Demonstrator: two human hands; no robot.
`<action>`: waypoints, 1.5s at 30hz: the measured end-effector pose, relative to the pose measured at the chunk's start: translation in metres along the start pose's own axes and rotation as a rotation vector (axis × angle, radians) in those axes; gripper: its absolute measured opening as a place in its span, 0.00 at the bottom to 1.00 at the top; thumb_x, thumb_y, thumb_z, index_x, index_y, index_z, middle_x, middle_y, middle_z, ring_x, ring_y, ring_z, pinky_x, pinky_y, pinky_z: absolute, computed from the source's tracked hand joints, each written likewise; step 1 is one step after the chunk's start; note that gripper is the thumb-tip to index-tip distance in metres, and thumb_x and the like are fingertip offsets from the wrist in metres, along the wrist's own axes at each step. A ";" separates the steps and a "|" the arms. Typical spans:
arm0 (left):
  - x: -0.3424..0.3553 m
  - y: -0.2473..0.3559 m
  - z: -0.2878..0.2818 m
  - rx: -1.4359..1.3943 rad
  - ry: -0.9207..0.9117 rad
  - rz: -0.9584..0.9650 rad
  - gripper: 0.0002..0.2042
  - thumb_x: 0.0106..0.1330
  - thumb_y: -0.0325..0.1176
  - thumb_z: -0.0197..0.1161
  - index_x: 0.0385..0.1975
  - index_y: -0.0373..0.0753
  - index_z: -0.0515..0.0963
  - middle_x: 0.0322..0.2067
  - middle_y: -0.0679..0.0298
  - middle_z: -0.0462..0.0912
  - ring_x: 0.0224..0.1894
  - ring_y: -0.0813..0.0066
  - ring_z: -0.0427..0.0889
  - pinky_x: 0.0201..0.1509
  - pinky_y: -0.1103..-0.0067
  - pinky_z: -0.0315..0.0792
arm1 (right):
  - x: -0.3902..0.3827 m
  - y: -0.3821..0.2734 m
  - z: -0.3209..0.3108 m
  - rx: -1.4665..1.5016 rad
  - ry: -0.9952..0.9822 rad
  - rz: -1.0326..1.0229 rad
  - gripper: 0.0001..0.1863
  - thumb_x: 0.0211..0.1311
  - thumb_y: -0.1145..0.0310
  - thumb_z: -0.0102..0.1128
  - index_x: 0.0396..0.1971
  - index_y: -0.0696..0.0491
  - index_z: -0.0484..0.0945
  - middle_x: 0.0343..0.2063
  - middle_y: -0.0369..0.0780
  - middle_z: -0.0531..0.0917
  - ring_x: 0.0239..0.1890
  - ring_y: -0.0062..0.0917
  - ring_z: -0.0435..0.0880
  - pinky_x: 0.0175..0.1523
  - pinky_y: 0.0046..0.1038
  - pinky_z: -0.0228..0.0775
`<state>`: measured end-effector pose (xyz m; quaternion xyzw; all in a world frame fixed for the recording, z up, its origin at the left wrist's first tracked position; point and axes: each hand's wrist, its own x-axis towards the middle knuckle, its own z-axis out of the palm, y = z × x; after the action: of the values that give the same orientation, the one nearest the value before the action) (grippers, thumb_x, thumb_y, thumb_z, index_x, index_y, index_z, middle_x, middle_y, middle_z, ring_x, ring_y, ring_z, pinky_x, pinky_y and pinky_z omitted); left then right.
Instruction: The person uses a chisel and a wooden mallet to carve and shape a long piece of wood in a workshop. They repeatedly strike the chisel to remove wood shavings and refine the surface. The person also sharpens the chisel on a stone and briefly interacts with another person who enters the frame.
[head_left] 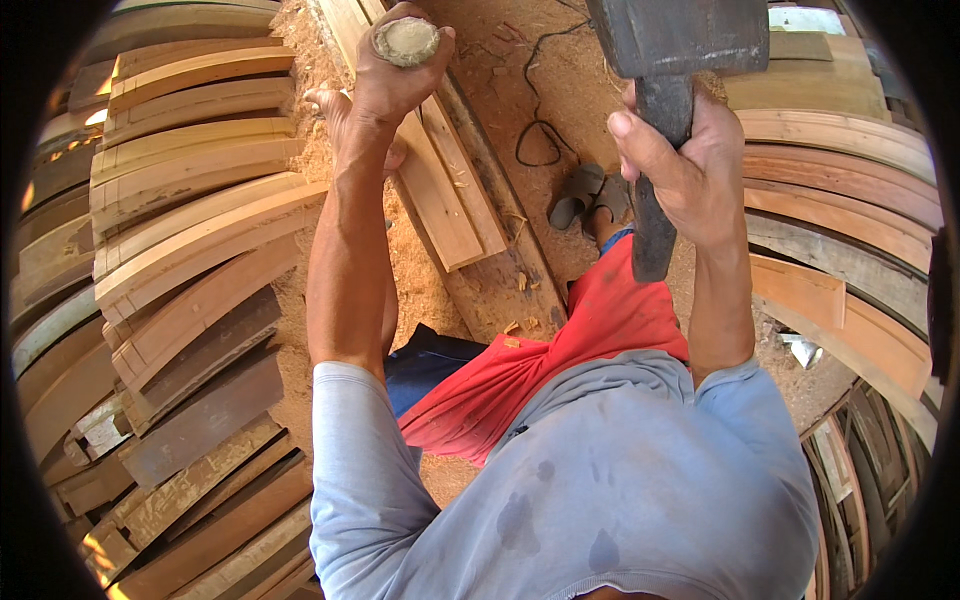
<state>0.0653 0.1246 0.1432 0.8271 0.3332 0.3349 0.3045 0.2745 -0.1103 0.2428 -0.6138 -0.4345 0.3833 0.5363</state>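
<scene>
Wood fills my left hand (390, 88), its fingers curled tight round a handle (405, 42), near which a board (440, 215) lies along the bench's (505, 300) left edge, and farther right my right hand's (695, 170) fingers wrap closed about a dark mallet (682, 38).

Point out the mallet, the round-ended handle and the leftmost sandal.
Mallet (680, 40): head view, on its broad dark block.
Round-ended handle (405, 43): head view, on its pale end.
Leftmost sandal (577, 194): head view, on its upper side.

Dark block-headed mallet (675, 60): far right, head farthest. Pale, frayed, round-ended tool handle (405, 42): far left. Pale-brown straight timber (440, 195): far centre, lying slantwise.
</scene>
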 end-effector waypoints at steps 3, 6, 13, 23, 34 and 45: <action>-0.001 -0.003 0.001 0.028 -0.010 -0.002 0.08 0.66 0.33 0.71 0.35 0.39 0.78 0.26 0.69 0.83 0.30 0.84 0.81 0.33 0.81 0.75 | 0.015 -0.004 0.009 -0.073 0.026 -0.084 0.15 0.65 0.64 0.69 0.41 0.58 0.76 0.23 0.34 0.79 0.23 0.16 0.78 0.29 0.22 0.71; -0.002 -0.015 0.010 -0.072 -0.026 -0.033 0.09 0.65 0.33 0.72 0.38 0.39 0.80 0.31 0.68 0.85 0.35 0.81 0.84 0.37 0.80 0.77 | 0.040 -0.011 0.043 -0.293 0.112 -0.279 0.15 0.63 0.65 0.65 0.42 0.59 0.76 0.24 0.41 0.81 0.25 0.30 0.82 0.34 0.32 0.74; -0.019 0.018 0.008 -0.181 0.004 -0.145 0.17 0.61 0.30 0.73 0.49 0.37 0.80 0.41 0.66 0.88 0.44 0.80 0.86 0.49 0.79 0.79 | 0.084 -0.005 0.049 -0.739 -0.280 -0.227 0.18 0.62 0.67 0.61 0.48 0.62 0.73 0.29 0.53 0.81 0.33 0.48 0.83 0.42 0.41 0.75; -0.012 0.003 -0.005 -0.195 0.119 -0.140 0.07 0.66 0.29 0.70 0.30 0.39 0.77 0.19 0.69 0.82 0.24 0.84 0.80 0.28 0.82 0.74 | 0.068 -0.002 0.031 -0.234 -0.022 -0.623 0.20 0.62 0.71 0.61 0.54 0.60 0.74 0.32 0.43 0.83 0.34 0.34 0.83 0.43 0.35 0.75; -0.039 0.057 0.009 -0.105 0.067 -0.111 0.15 0.60 0.30 0.73 0.45 0.37 0.80 0.38 0.66 0.87 0.41 0.78 0.85 0.45 0.78 0.79 | 0.071 0.022 0.049 -0.776 -0.214 -0.336 0.17 0.61 0.64 0.62 0.44 0.60 0.77 0.27 0.55 0.83 0.32 0.53 0.84 0.44 0.45 0.77; 0.003 -0.008 -0.005 -0.120 0.285 -0.030 0.07 0.63 0.25 0.71 0.32 0.37 0.77 0.25 0.65 0.84 0.26 0.81 0.83 0.30 0.82 0.77 | 0.047 -0.003 0.029 -0.293 -0.099 -0.121 0.16 0.61 0.65 0.63 0.43 0.61 0.76 0.22 0.44 0.79 0.26 0.34 0.80 0.39 0.37 0.73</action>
<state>0.0608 0.1332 0.1414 0.7465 0.3648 0.4634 0.3080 0.2623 -0.0559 0.2420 -0.6386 -0.5478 0.3125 0.4410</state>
